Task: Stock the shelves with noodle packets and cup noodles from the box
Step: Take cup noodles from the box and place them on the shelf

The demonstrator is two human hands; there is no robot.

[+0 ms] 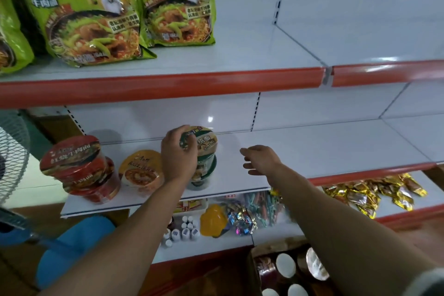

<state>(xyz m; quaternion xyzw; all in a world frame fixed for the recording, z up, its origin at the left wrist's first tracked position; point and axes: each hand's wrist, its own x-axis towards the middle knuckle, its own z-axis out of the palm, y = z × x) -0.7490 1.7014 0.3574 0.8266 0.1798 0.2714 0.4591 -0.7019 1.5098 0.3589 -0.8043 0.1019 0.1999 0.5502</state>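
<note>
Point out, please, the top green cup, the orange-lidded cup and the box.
top green cup [207, 143], head view, on its lid.
orange-lidded cup [140, 168], head view, lid's middle.
box [254, 271], head view, left wall.

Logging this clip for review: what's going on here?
A person is stocking shop shelves. The left hand grips the upper green cup noodle, which sits stacked on a second green cup on the middle shelf. The right hand hovers open beside it, holding nothing. Stacked red cups and an orange cup stand to the left, green noodle packets on the shelf above. The box below holds more cups.
</note>
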